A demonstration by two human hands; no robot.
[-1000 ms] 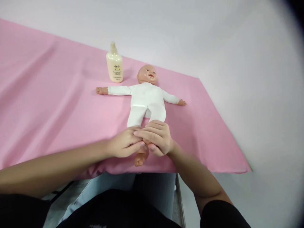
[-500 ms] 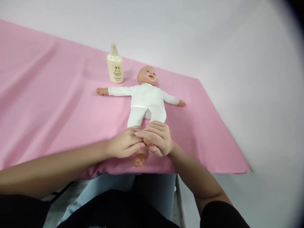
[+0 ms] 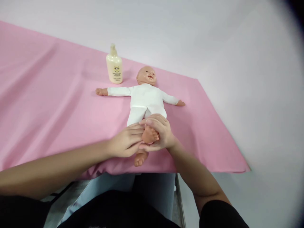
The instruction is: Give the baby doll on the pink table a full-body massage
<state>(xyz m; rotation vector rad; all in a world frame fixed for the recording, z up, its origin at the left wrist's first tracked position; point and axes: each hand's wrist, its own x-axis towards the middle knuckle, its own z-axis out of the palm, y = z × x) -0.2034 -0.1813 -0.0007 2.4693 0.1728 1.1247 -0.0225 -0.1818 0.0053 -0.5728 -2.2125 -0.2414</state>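
Observation:
A baby doll [image 3: 147, 96] in a white cloth body lies on its back, arms spread, head away from me. One of its feet [image 3: 149, 134] is raised between my hands, sole side and toes showing. My left hand [image 3: 128, 141] is closed against the heel side of this foot, fingertips partly hidden. My right hand [image 3: 161, 131] curves round the toe side, fingers over the top and thumb below. Under my left hand, the doll's other foot [image 3: 140, 158] rests near the front edge of the cloth.
A pink cloth [image 3: 59, 95] covers the table, with folds at the left. A cream pump bottle [image 3: 114, 68] stands upright beside the doll's head. Beyond the cloth's far and right edges is a pale surface [image 3: 237, 79]. My legs [image 3: 154, 193] are below the front edge.
My right hand has shifted slightly up and opened round the foot, so the toes now show where its fingers covered them. My left hand has barely moved.

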